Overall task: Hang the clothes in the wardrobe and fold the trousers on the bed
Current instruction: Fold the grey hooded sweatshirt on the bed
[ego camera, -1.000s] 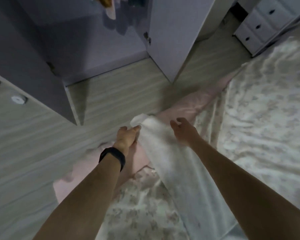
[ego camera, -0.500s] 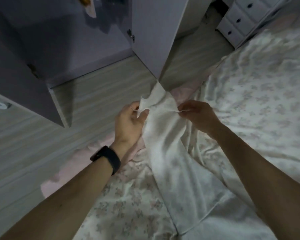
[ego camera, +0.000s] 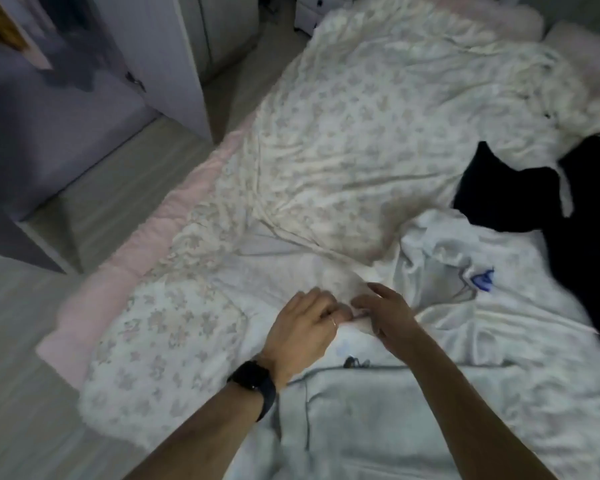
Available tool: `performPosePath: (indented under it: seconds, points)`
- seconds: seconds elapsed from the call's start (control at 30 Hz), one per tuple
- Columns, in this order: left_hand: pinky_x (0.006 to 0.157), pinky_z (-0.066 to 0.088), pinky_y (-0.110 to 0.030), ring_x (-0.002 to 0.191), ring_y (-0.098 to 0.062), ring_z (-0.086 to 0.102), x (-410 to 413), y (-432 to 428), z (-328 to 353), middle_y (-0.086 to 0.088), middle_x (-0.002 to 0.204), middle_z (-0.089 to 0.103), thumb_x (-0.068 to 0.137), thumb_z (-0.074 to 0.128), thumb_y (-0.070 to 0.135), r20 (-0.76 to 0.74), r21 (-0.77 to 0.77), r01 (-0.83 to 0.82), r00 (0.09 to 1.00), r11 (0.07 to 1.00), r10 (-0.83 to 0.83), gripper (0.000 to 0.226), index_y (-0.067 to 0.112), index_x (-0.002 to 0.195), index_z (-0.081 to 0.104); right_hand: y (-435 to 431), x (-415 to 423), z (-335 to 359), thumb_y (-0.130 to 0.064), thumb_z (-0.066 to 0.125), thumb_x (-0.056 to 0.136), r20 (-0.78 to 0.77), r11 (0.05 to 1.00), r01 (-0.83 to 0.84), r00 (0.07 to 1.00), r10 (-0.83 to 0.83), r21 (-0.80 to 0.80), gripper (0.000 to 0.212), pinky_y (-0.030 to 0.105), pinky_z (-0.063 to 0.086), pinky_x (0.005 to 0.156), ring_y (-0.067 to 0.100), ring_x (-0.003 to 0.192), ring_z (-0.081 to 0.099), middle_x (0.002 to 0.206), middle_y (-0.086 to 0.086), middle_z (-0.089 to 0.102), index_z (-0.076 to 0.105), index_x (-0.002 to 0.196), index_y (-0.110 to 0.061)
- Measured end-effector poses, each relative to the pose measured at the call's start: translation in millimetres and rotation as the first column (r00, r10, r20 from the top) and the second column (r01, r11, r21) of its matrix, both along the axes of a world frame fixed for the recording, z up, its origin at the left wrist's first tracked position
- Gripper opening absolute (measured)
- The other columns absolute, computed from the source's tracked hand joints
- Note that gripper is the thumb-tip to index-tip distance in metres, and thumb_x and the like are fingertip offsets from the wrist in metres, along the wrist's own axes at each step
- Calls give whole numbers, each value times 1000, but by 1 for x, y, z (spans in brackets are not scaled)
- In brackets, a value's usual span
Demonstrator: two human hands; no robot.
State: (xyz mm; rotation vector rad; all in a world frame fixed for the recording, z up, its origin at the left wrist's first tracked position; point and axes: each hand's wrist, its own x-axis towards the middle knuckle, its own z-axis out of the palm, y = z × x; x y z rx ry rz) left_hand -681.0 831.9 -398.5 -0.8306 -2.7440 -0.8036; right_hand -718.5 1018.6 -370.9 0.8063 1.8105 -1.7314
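**A:** Is there any writing I could read out?

**B:** None that is legible. A blue mark (ego camera: 482,277) sits on a white top (ego camera: 520,306) just right of your hands, too blurred to make out. A small dark mark (ego camera: 352,362) on the pale grey garment (ego camera: 361,427) under your wrists is no clearer.

**A:** Where is the white garment (ego camera: 340,282)?

**B:** It lies on the bed (ego camera: 343,133), toward the near edge, bunched between your two hands. Your left hand (ego camera: 302,327) has its fingers (ego camera: 329,308) curled, pinching a fold of it. Your right hand (ego camera: 388,313) touches the same fold with its fingers (ego camera: 378,289) half straight. I cannot tell whether they grip.

**A:** What else is there?

**B:** A black garment (ego camera: 520,202) lies by the bed's right edge, well apart from your hands. There is a black wristband (ego camera: 253,382) on your left wrist. The wardrobe door (ego camera: 160,57) stands open beyond the bed's left edge.
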Motion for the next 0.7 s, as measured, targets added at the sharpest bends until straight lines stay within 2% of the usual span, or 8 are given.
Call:
performPosePath:
  seconds: [0.1, 0.2, 0.3, 0.4, 0.47, 0.57, 0.63, 0.7]
  points:
    - [90, 37, -32, 103, -27, 60, 55, 47, 0, -2, 111, 62, 75, 72, 11, 40, -155, 118, 993, 981, -113, 47, 23, 120, 65, 55, 77, -13, -10, 70, 61, 45, 998, 56, 997, -56, 7, 39, 48, 54, 80, 37, 89, 68, 97, 24, 73, 75, 100, -10]
    - [100, 38, -38, 117, -30, 57, 95, 71, -16, -5, 133, 55, 65, 76, 11, 142, -298, 149, 984, 943, -110, 67, 23, 129, 60, 93, 147, -24, -13, 69, 60, 72, 986, 156, 985, -160, 57, 46, 44, 44, 70, 31, 76, 61, 95, 20, 74, 74, 107, -11]
    - [111, 37, -54, 139, -34, 45, 129, 90, -30, -9, 151, 47, 68, 73, 9, 233, -459, 203, 967, 865, -104, 76, 27, 140, 56, 128, 215, -26, -11, 69, 66, 53, 968, 235, 969, -240, 87, 41, 41, 48, 67, 27, 75, 65, 88, 10, 75, 74, 106, -18]
    - [114, 35, -58, 146, -31, 37, 156, 110, -40, -6, 157, 42, 82, 71, 24, 298, -552, 310, 940, 775, -164, 55, 35, 136, 60, 163, 272, -42, 5, 62, 83, 90, 953, 271, 954, -284, 136, 35, 38, 46, 60, 26, 68, 61, 78, 6, 71, 73, 101, -23]
    - [114, 35, -57, 147, -29, 37, 171, 117, -45, -6, 158, 40, 90, 64, 33, 297, -568, 360, 928, 740, -224, 37, 37, 126, 66, 180, 300, -50, 6, 59, 86, 115, 940, 273, 947, -300, 202, 35, 39, 48, 60, 24, 67, 62, 78, 3, 71, 71, 108, -19]
    - [114, 36, -55, 145, -28, 40, 197, 130, -58, -6, 155, 45, 92, 63, 31, 267, -569, 421, 907, 706, -326, 25, 34, 116, 71, 198, 337, -50, -8, 66, 91, 125, 928, 244, 950, -287, 281, 25, 20, 52, 60, 4, 69, 69, 95, -2, 73, 67, 113, -22]
    - [115, 35, -56, 144, -30, 40, 212, 135, -66, -8, 154, 45, 89, 67, 27, 276, -569, 433, 901, 699, -334, 35, 31, 124, 67, 198, 350, -49, -19, 71, 92, 87, 927, 186, 970, -225, 325, 19, 7, 44, 53, -12, 65, 62, 88, -8, 70, 63, 106, -30]
    - [115, 32, -57, 143, -34, 40, 221, 144, -71, -11, 153, 43, 87, 71, 25, 300, -578, 430, 902, 694, -310, 49, 29, 135, 60, 197, 359, -50, -23, 70, 93, 55, 911, 145, 982, -179, 387, 14, 8, 42, 52, -12, 62, 60, 73, -9, 67, 61, 95, -33]
